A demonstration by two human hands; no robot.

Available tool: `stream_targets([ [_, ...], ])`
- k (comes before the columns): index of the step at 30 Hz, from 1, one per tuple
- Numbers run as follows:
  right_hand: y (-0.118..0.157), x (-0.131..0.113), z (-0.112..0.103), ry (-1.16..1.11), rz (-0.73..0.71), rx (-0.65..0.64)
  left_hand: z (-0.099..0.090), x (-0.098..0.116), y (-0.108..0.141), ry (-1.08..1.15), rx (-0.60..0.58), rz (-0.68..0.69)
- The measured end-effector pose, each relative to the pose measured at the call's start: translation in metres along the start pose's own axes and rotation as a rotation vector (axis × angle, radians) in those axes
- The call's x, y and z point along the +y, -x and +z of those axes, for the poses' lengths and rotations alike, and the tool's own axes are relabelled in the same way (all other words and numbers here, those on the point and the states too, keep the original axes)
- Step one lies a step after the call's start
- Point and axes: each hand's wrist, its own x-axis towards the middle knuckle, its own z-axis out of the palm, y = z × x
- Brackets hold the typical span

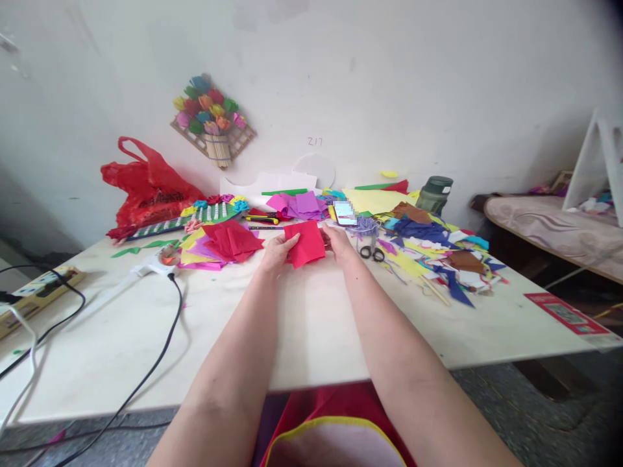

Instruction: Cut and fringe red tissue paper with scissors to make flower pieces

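A red square of crepe-like paper [306, 244] is held up above the middle of the white table. My left hand [277, 253] pinches its left edge, thumb lying on the front. At the right edge, my right hand [337, 242] is closed on the same paper, its fingers partly hidden behind it. Left of my hands lies a pile of red, purple, pink and yellow paper sheets [232, 242]. Black-handled scissors [372, 252] rest to the right of my right hand. Just behind the hands are a yellow-and-black utility knife [263, 218] and a lit phone [345, 213].
A glue gun [158, 263] with a black cord and a power strip [39, 295] lie at left. Behind stand a red plastic bag [146, 181] and a dark green bottle [435, 194]. Coloured paper scraps [438, 243] cover the right side. A paper flower piece [211, 123] hangs on the wall.
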Motion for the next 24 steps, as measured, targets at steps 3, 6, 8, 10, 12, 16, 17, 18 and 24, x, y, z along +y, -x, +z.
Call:
stream_targets([
  [3,0.0048,-0.0021,0.0043,-0.141,0.046,-0.098,0.0009,0.0004,0.0007,-0.008,0.022,0.003],
  [6,0.0067,-0.0031,0.0034,-0.198,0.035,-0.147,0.0008,0.0,-0.0004,-0.012,0.073,0.006],
  [8,0.007,-0.0032,0.0027,-0.215,0.018,-0.165,0.0001,-0.0008,-0.002,-0.001,0.085,0.019],
  [10,0.0072,-0.0033,0.0027,-0.219,0.015,-0.174,-0.0005,-0.0016,-0.0034,0.012,0.084,0.029],
  [12,0.0076,-0.0036,0.0032,-0.226,0.017,-0.18,-0.0007,-0.0018,-0.0039,0.026,0.088,0.035],
  [16,0.0068,-0.0027,0.0035,-0.216,0.024,-0.179,0.0001,-0.0007,-0.003,0.024,0.111,0.038],
  [17,0.0061,-0.0017,0.0034,-0.2,0.03,-0.174,0.0005,-0.0005,-0.0029,0.022,0.116,0.037],
  [18,0.0053,-0.0005,0.0036,-0.181,0.038,-0.171,0.0009,-0.0003,-0.0029,0.023,0.118,0.035],
  [24,0.0014,0.0048,0.0101,-0.046,-0.013,-0.13,0.0041,-0.0014,-0.0056,0.053,0.09,0.089],
])
